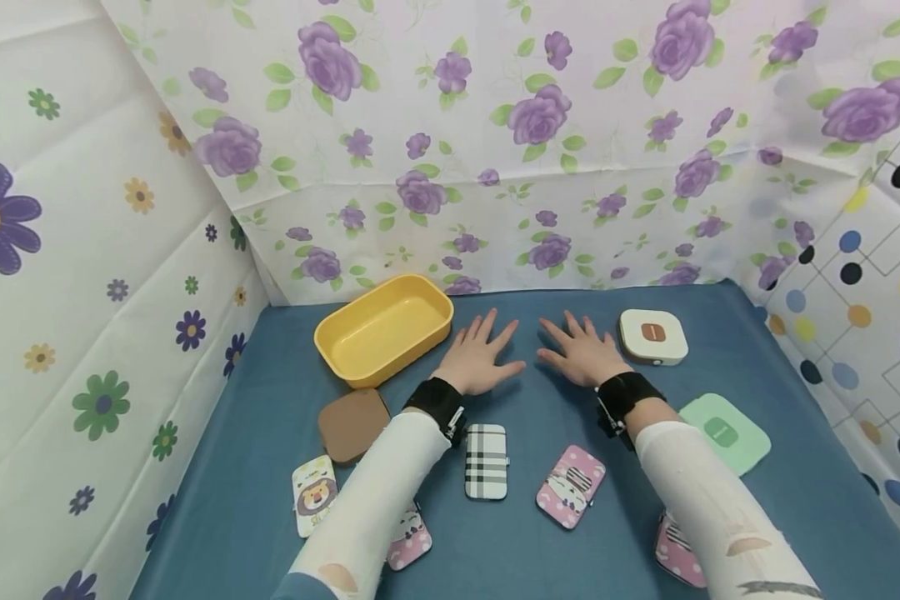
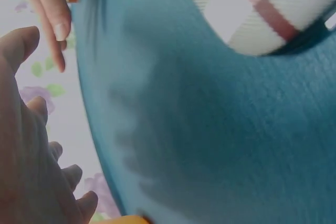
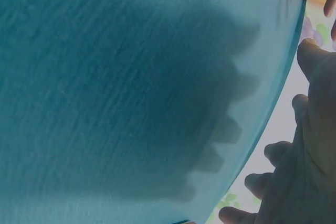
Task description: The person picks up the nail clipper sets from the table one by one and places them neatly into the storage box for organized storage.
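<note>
My left hand [image 1: 474, 360] hovers with spread fingers to the right of a yellow plastic basin [image 1: 386, 333]; it holds nothing. Facing it, my right hand [image 1: 587, 352] is also spread and bare, just left of a cream square case [image 1: 653, 337] with a brown label. Shadows of the fingers fall on the blue cloth in both wrist views. Below the left hand lies a black-and-white plaid case [image 1: 486, 462], whose corner also shows in the left wrist view. A pink case with a cartoon picture [image 1: 571, 487] lies below the right hand.
Left of the left forearm are a brown square case [image 1: 351, 427] and a lion case [image 1: 315, 495]; a pink case [image 1: 410, 542] is partly hidden under it. By the right forearm lie a mint-green case [image 1: 727, 433] and another pink case [image 1: 678, 552]. Flowered cloth [image 1: 480, 167] hangs behind.
</note>
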Available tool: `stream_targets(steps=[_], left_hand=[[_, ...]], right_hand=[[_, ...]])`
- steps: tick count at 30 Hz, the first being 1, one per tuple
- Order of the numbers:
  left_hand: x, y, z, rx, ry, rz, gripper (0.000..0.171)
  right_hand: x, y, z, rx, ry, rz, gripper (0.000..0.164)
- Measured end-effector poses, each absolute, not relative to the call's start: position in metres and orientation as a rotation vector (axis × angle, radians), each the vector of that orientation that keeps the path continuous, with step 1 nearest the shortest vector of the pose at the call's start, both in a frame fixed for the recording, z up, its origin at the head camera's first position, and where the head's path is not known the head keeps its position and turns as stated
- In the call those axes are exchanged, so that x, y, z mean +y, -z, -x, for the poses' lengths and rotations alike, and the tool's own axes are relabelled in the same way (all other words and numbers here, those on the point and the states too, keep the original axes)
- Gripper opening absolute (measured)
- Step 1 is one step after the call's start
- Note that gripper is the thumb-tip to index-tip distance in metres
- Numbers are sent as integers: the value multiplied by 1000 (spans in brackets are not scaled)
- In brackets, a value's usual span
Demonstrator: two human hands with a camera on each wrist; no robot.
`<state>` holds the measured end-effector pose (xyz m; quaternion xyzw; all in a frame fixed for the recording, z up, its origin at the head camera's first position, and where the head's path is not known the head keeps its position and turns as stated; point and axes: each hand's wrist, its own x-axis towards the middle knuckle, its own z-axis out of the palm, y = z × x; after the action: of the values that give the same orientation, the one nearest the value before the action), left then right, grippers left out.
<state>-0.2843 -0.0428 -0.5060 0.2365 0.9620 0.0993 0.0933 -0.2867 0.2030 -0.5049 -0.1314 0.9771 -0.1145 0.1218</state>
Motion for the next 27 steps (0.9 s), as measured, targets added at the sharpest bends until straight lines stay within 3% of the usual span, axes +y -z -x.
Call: stream_targets(steps=[10,27], left_hand=[[-71,474,270,2831,-546,-848,79],[-155,461,241,2809,-1168,-684,69]], right_hand=[[209,507,296,2906,412,412,70],[193,495,298,2959,614,432,54]])
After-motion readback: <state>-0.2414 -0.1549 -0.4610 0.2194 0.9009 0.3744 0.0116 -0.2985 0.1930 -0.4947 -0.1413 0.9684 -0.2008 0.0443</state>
